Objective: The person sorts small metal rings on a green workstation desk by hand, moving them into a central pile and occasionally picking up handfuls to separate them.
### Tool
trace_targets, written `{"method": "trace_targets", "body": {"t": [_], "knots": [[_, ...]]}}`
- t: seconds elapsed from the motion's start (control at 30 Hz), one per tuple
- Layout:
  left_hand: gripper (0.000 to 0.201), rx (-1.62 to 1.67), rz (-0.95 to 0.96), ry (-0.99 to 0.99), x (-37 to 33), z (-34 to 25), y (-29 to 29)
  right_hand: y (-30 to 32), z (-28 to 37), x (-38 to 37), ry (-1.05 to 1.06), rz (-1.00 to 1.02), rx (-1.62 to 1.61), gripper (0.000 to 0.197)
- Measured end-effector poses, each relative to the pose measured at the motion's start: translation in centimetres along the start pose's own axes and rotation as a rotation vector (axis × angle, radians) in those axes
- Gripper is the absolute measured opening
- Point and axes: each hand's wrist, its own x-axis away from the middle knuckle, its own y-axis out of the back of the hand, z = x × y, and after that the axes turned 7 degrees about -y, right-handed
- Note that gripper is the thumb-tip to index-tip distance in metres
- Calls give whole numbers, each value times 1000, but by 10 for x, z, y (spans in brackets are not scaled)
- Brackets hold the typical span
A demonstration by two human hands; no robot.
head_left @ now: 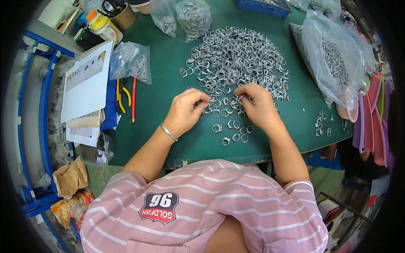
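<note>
A large heap of silver-grey metal rings (240,55) is spread over the green table. At its near left edge, my left hand (185,109) has thumb and forefinger pinched on a ring (207,110), partly hidden by the fingertips. My right hand (258,105), at the near right edge of the heap, is closed with a ring between thumb and fingers, mostly covered by them. Between and just below my hands lie several loose rings, among them a separate ring (225,141) and a small cluster (240,130). A metal bangle (168,133) circles my left wrist.
Clear bags of rings (194,19) stand at the back, and a big open bag (333,59) lies right. Yellow-handled pliers (125,97), a red pen (134,99) and papers (86,80) lie left. Small pieces (320,122) lie near the right edge. A blue tray (265,6) sits behind.
</note>
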Motion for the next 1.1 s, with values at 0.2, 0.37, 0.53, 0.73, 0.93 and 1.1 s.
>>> {"method": "trace_targets", "body": {"t": [0.2,0.37,0.53,0.73,0.93,1.1], "knots": [[12,33,2,67,0,-2,-1,-12,-2,6,78,54,232,23],[14,-24,6,24,3,3,1,-10,0,7,18,29,146,19],[16,-39,-10,-40,-2,2,-5,2,-9,9,-169,-40,-124,17],[19,-274,55,-212,-9,10,-22,5,-4,9,-35,42,70,18],[18,-230,54,-188,-8,12,-23,-11,-4,13,-29,2,211,22],[18,-169,-15,-123,-5,16,-23,-19,-9,11,12,-27,225,20]]}}
